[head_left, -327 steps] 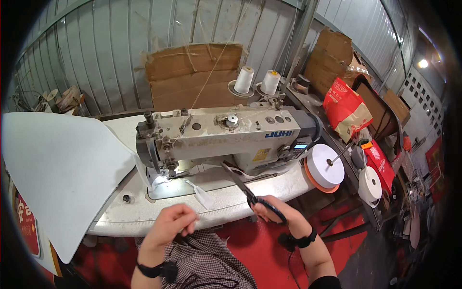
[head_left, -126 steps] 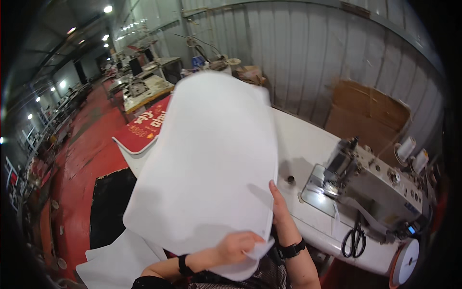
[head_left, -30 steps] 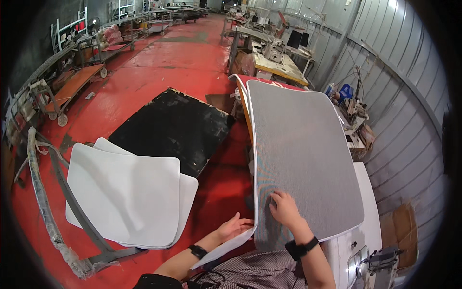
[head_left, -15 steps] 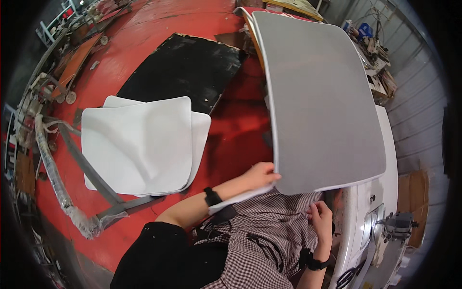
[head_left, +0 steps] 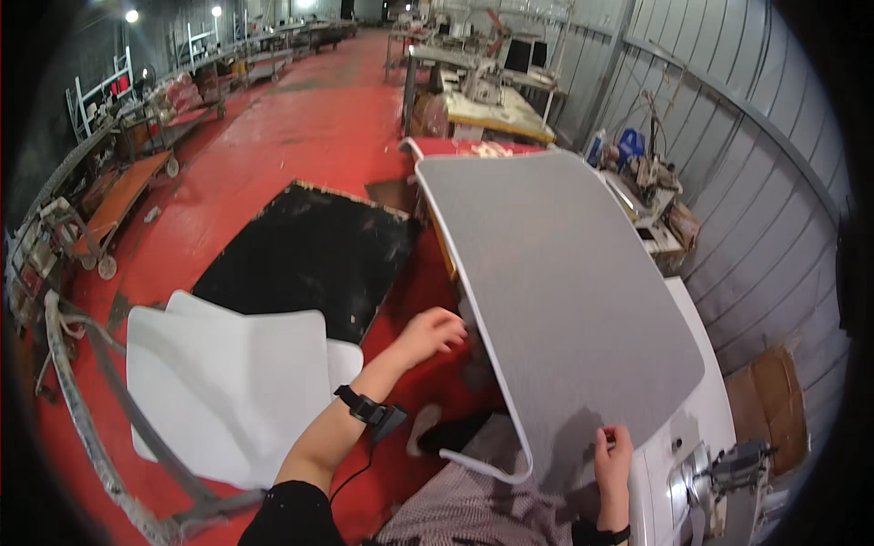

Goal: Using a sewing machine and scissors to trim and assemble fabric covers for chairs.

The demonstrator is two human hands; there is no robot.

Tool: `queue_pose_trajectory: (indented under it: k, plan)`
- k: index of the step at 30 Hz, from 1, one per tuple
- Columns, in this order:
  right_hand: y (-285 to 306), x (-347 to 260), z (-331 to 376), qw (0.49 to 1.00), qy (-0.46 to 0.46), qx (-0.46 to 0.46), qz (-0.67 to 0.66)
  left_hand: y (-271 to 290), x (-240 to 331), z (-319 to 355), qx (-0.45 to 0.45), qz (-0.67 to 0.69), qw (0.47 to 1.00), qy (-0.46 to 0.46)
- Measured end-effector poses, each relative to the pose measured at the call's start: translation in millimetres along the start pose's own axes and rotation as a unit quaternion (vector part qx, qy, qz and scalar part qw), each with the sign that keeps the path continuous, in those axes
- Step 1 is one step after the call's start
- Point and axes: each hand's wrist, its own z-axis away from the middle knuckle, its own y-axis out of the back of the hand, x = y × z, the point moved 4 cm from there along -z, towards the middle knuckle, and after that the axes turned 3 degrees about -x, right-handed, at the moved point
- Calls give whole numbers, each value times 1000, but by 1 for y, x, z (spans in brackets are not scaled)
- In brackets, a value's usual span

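A large grey mat (head_left: pixel 564 282) with rounded corners and pale edging lies over the white table (head_left: pixel 719 364) in front of me. My left hand (head_left: pixel 431 335) is held just beside the mat's left edge, fingers apart and slightly bent, with nothing in it. At the mat's near left corner a white edging strip (head_left: pixel 482 466) curls away and hangs loose above my lap. Above the near part of the mat is my right hand (head_left: pixel 614 455), its thumb and fingers a little apart and holding nothing. Whether its fingertips touch the mat, I cannot tell.
White rounded panels (head_left: pixel 232 391) are stacked at left on a grey metal frame (head_left: pixel 150 423). Behind them a black board (head_left: pixel 309 255) lies low over the red floor (head_left: pixel 300 109). Sewing-machine parts (head_left: pixel 737 469) stand at right, near a cardboard box (head_left: pixel 769 400).
My left hand has let go of the mat's near left corner and moved up and left. My right hand has come over the mat. The view has tilted up toward the room.
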Motion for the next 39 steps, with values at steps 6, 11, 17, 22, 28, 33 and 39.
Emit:
queue_pose_trajectory:
  k: [6, 11, 17, 22, 28, 33, 39]
  plan:
    - [-23, 32, -44, 976, 21, 20, 214, 149, 26, -118, 273, -55, 960, 32]
    - [-1, 47, -54, 993, -49, -36, 98, 232, 31, -250, 316, -79, 941, 94]
    - [12, 35, -75, 930, -331, -103, -118, 275, 33, -384, 249, 40, 966, 63]
    - [12, 33, -89, 865, -458, -138, -151, 337, 54, -434, 342, 2, 939, 34]
    - [9, 43, -90, 840, -507, -159, -114, 345, 104, -478, 343, 290, 894, 3]
    - [11, 53, -77, 821, -526, -159, -154, 240, 216, -445, 259, -37, 944, -202]
    - [0, 50, -124, 894, -339, -283, 78, 142, 221, -366, -17, -406, 882, -237]
